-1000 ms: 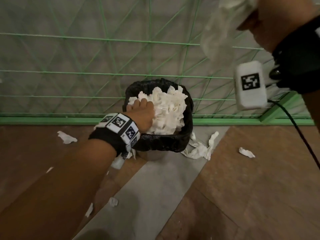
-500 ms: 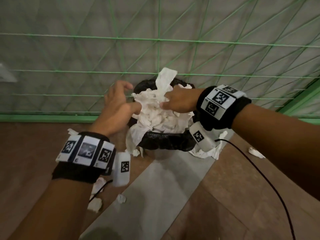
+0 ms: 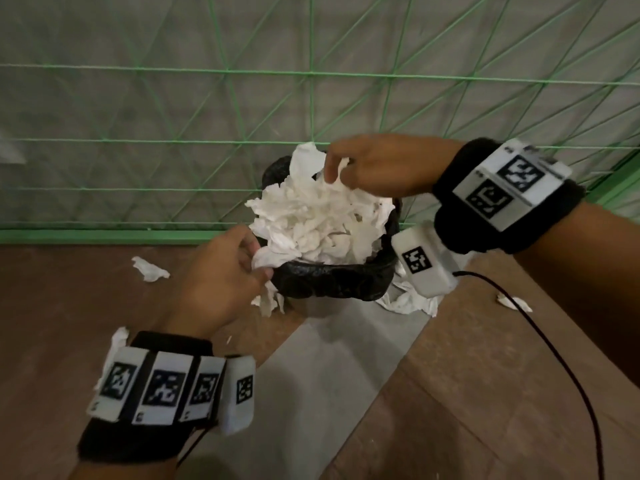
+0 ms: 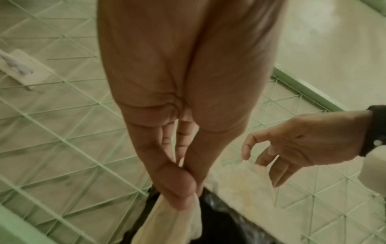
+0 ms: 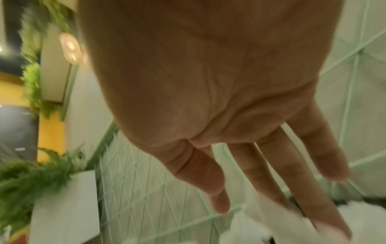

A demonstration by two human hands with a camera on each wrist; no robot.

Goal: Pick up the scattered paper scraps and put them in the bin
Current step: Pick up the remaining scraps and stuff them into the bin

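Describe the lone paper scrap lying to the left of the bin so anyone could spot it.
Find the black-lined bin against the green mesh fence. Left of it, on brown floor, lies a small crumpled white scrap, alone, unlike the scraps beside the bin's base.

the head view is dimly and evenly lit, with straight lines bowed at the edges; the wrist views are washed in a pale greenish cast; the right wrist view is smeared by motion blur.

head view downward, wrist views close, sharing bin (image 3: 332,282)
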